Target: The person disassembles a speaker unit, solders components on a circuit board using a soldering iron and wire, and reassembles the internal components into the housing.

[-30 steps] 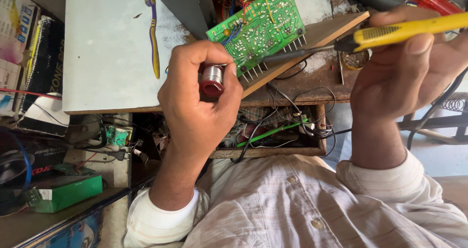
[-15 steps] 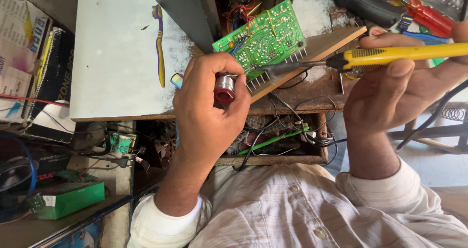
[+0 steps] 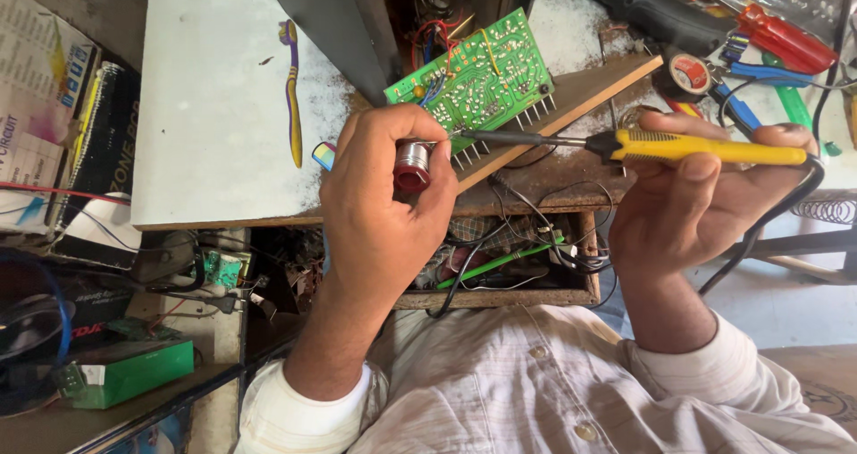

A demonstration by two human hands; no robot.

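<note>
Left hand [image 3: 384, 213] grips metal-and-red component [image 3: 411, 166]; right hand [image 3: 705, 204] clasps yellow soldering iron [image 3: 705, 147], tip at component beside green circuit board [image 3: 473, 79]; joint apparently underway, unfinished.

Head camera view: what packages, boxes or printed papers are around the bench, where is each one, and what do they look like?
Printed paper sheet: far left edge, flat, pale with colourful patches.
Black packet: beside that sheet, left of the white board, tall and dark with yellow trim.
Green box: lower left on a shelf, low rectangular, with a white label at one end.
No screens in view.
</note>
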